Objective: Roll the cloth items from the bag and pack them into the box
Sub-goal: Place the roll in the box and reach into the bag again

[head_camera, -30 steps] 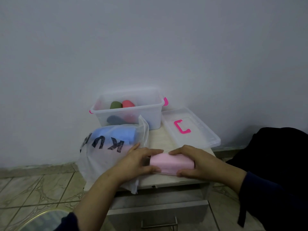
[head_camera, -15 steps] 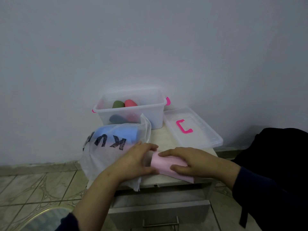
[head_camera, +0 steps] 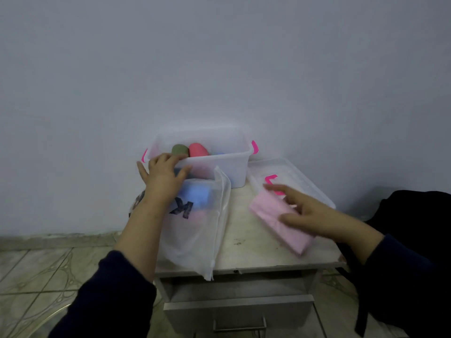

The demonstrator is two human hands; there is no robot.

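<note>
A pink rolled cloth (head_camera: 275, 219) lies slantwise on the right of the small cabinet top, and my right hand (head_camera: 310, 213) grips it from above. My left hand (head_camera: 162, 175) is spread open against the front left rim of the clear plastic box (head_camera: 219, 164), touching nothing else. Inside the box stand a green roll (head_camera: 180, 150), a red roll (head_camera: 198, 150) and a bluish roll barely seen. A translucent bag (head_camera: 195, 225) with black letters lies left of centre, with blue cloth (head_camera: 195, 193) and some pink cloth showing through it.
The box's clear lid (head_camera: 292, 176) with a pink clip lies to the right of the box. The cabinet (head_camera: 239, 240) has a half-open drawer (head_camera: 239, 311) below. A dark fabric mass (head_camera: 415, 215) sits at the right. Tiled floor lies on the left.
My left hand let go of the pink roll and reached up to the box's rim. My right hand carried the roll to the right, toward the lid.
</note>
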